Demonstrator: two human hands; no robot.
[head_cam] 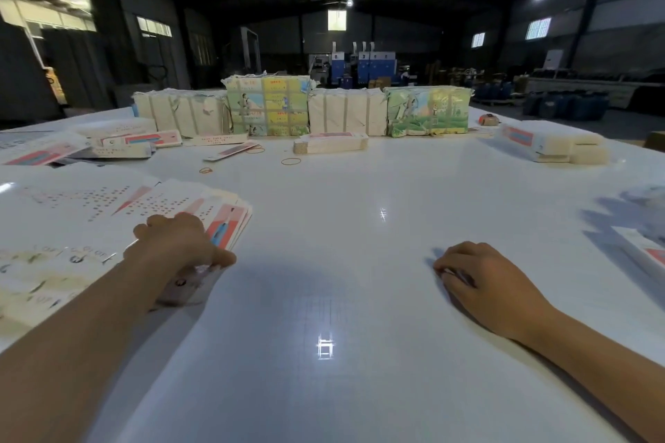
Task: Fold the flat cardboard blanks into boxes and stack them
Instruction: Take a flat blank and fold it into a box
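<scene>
Left hand [180,244] is gripping fanned white-and-red flat cardboard blanks [201,212]; right hand [482,277] resting, loosely curled (empty).
Several blanks risk lifting together, jamming the fold.

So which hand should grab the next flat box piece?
Probably the left hand: it already rests on the fanned stack of flat blanks, thumb at the edge. The right hand lies loosely curled on bare table, holding nothing, apart from that stack.
</scene>
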